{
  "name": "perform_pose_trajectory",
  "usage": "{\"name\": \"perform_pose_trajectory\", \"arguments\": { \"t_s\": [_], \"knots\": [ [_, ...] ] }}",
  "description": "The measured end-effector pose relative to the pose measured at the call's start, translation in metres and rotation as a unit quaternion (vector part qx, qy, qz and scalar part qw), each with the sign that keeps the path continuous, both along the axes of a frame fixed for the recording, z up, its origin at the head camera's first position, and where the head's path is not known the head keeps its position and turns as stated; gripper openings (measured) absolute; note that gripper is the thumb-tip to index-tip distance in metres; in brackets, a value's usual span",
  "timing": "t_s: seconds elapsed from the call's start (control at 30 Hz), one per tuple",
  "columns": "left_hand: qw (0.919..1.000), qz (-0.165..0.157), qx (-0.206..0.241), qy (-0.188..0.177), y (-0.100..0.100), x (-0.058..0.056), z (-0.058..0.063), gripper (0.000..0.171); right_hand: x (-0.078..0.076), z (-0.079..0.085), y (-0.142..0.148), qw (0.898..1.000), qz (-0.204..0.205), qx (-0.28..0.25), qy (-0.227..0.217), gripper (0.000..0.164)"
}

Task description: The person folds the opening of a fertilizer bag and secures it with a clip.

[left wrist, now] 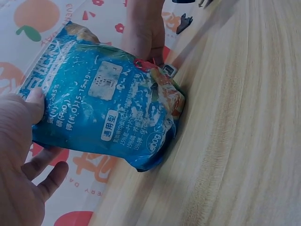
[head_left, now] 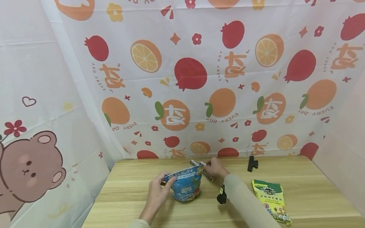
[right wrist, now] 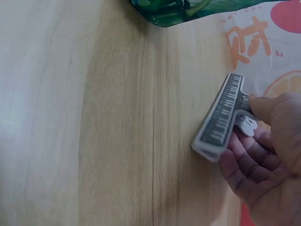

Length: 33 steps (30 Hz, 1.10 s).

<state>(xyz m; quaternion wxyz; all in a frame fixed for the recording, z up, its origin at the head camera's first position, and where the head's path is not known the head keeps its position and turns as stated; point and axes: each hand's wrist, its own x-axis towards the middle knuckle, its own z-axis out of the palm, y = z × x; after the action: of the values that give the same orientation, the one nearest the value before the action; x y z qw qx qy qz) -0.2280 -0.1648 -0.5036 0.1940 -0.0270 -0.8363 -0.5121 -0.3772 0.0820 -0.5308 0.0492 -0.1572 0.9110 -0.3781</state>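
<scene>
A blue plastic fertilizer bag (head_left: 186, 188) with white print stands on the wooden table, its top edge pulled flat. My left hand (head_left: 160, 190) pinches the bag's top left corner, thumb in front and fingers behind. In the left wrist view the bag (left wrist: 101, 99) shows its printed front and a "500g" mark. My right hand (head_left: 216, 168) is by the bag's top right corner, holding a bag clip (head_left: 207, 176). The right wrist view shows this clip (right wrist: 221, 117), long and patterned with piano keys, with thumb and fingers on its handles.
A yellow and green packet (head_left: 272, 201) lies on the table right of my right forearm. Behind it, near the back edge, is a black clip (head_left: 252, 164). A fruit-printed cloth (head_left: 194, 102) hangs behind the wooden table (head_left: 112, 203).
</scene>
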Motion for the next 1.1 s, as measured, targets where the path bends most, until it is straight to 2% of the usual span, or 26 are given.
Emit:
{"name": "perform_pose_trajectory", "arguments": {
  "t_s": [0.1, 0.2, 0.27, 0.47, 0.6, 0.77, 0.93, 1.1],
  "knots": [
    [1.0000, 0.003, 0.000, 0.002, -0.001, 0.000, 0.000, 0.006, 0.002, 0.005, 0.002, 0.999, 0.017, -0.018, -0.030, 0.039],
    [0.9999, 0.010, 0.003, 0.001, 0.000, 0.000, 0.000, 0.005, 0.004, 0.011, 0.006, 0.998, 0.032, -0.029, -0.051, 0.044],
    [0.9999, 0.011, 0.003, 0.002, 0.000, 0.000, -0.001, 0.006, 0.005, 0.015, 0.009, 0.998, 0.034, -0.031, -0.053, 0.042],
    [1.0000, 0.005, 0.005, 0.000, -0.001, 0.000, -0.001, 0.011, 0.005, 0.024, 0.018, 0.999, 0.019, 0.009, -0.029, 0.033],
    [0.9999, 0.008, -0.008, 0.007, -0.001, 0.001, -0.003, 0.009, 0.005, 0.033, 0.020, 0.998, 0.029, 0.051, 0.011, 0.033],
    [0.9995, 0.008, -0.017, 0.025, -0.001, 0.002, -0.004, 0.009, 0.007, 0.056, 0.019, 0.992, 0.062, 0.083, 0.074, 0.026],
    [0.9994, 0.014, -0.018, 0.028, -0.001, 0.003, -0.004, 0.007, 0.011, 0.079, 0.015, 0.984, 0.104, 0.103, 0.106, 0.013],
    [0.9993, 0.015, -0.022, 0.025, -0.001, 0.002, -0.004, 0.007, 0.018, 0.102, 0.009, 0.974, 0.130, 0.119, 0.143, 0.015]
  ]
}}
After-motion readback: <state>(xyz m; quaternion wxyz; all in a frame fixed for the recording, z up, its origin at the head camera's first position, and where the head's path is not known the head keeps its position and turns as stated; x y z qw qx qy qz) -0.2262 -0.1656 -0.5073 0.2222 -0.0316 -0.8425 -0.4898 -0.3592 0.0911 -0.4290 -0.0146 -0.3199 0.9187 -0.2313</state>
